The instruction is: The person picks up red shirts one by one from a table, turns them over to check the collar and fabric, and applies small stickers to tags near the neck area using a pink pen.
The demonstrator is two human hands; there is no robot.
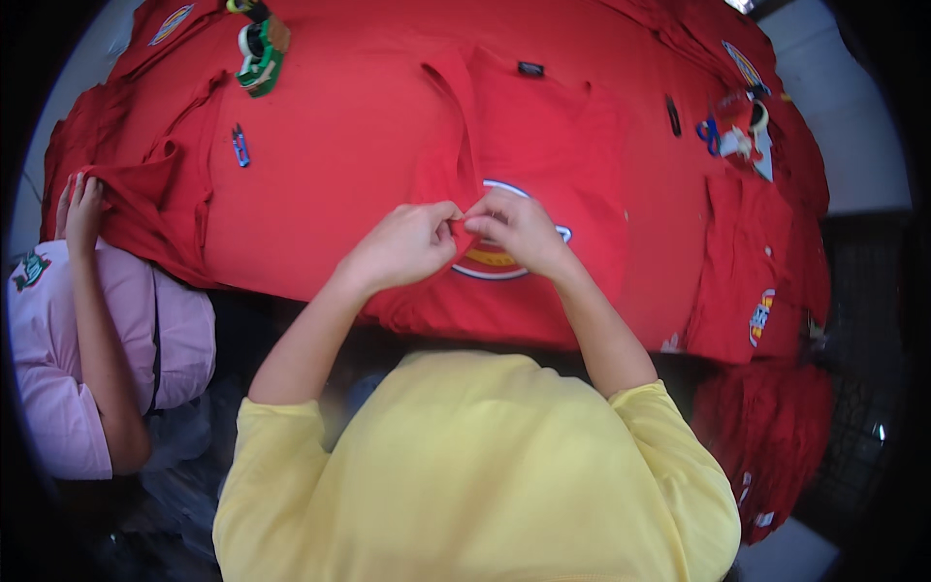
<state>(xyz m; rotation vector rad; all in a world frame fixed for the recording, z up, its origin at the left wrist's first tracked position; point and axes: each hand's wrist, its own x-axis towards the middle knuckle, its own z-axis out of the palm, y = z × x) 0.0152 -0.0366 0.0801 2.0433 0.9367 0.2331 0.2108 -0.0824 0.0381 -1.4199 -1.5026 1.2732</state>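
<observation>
A red T-shirt (582, 145) with a round white, blue and yellow print lies spread before me, its neck label toward the far side. Both hands meet over the print and pinch a fold of its red fabric. My left hand (409, 247) has thumb and fingers closed on the fold from the left. From the right, my right hand (522, 233) grips the same bit of cloth, its fingertips nearly touching the left ones. Part of the print is hidden behind my hands.
The table carries red cloth. Far left are a green tape dispenser (260, 60) and blue thread snips (240, 145). At right lie a black pen-like object (673, 115), blue-handled scissors (710, 137) and more red shirts (739, 247). A co-worker in pink (107, 330) handles red cloth at left.
</observation>
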